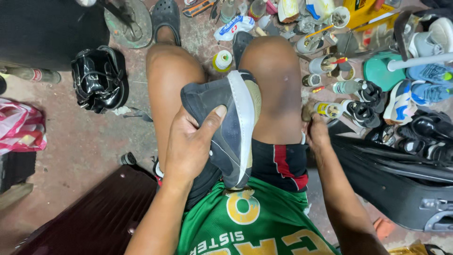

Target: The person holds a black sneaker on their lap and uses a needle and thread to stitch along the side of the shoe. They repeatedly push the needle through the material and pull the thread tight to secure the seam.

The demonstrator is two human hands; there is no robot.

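Gripping hard, the left hand (191,141) is wrapped around a dark shoe (225,125). Its thumb presses flat on the side of the shoe, close to the white sole edge (244,123), and the other fingers curl behind where I cannot see them. The shoe lies on the person's lap, squeezed between the two bare knees, with its toe pointing away from the body. It is tipped on its side so the white edge faces up. Held like that, with a hand and two legs, it probably cannot wobble, and the edge is easy to see and get at.

That left arm comes up from the bottom of the head view, with the wrist bent a little so the palm sits on the shoe.

Over on the other side, the right hand (317,128) hangs down past the right knee, well away from the shoe. Its fingers are bunched together near a small yellow-and-white bottle (328,109) on the floor. I cannot tell if they hold anything. The arm is stretched out straight. Lots of shoes (410,101), little pots and tools lie close by there, within easy reach. A black bag (99,78) sits on the floor to the left.
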